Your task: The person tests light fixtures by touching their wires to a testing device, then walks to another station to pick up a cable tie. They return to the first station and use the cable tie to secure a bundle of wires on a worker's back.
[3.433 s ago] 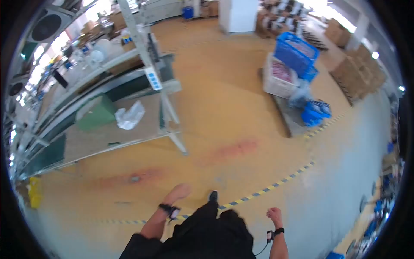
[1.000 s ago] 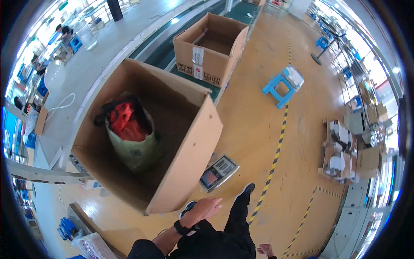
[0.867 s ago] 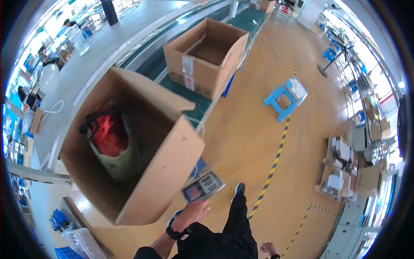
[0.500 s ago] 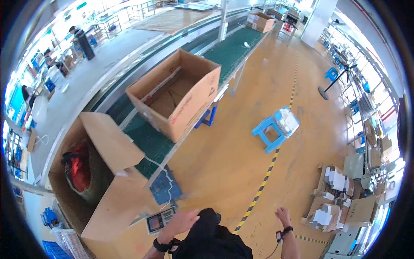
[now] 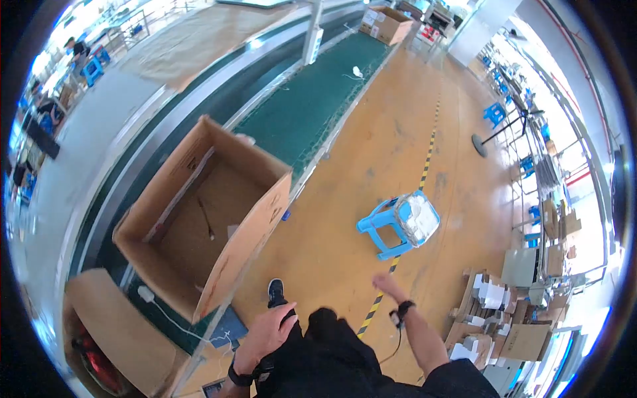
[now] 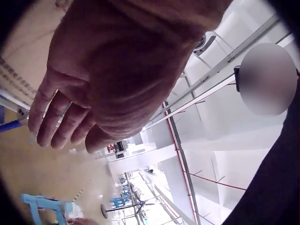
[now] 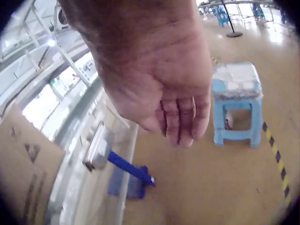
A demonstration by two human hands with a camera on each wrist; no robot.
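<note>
My left hand (image 5: pixel 265 338) hangs in front of my body near the conveyor's edge, with nothing in it. In the left wrist view its fingers (image 6: pixel 63 117) are relaxed. Farther right, over the floor, is my right hand (image 5: pixel 391 286), also holding nothing; its fingers (image 7: pixel 180 122) curl loosely in the right wrist view. Nearest the left hand is an open cardboard box (image 5: pixel 249 242) on the green conveyor belt (image 5: pixel 312 99), with a thin cable lying inside. A blue stool (image 5: pixel 379 229) with a plastic-wrapped top stands beyond the right hand.
A second cardboard box (image 5: pixel 123 331) with something red inside sits at the lower left. Another carton (image 5: pixel 388 26) stands at the belt's far end. Striped floor tape (image 5: pixel 428 156) runs alongside. Stacked cartons (image 5: pixel 488 308) and a black stand fan (image 5: pixel 479 146) are to the right.
The view has turned from a work table and blue crates to the conveyor, then advanced along it. The box with the red contents has slid to the lower left. Both hands stay free.
</note>
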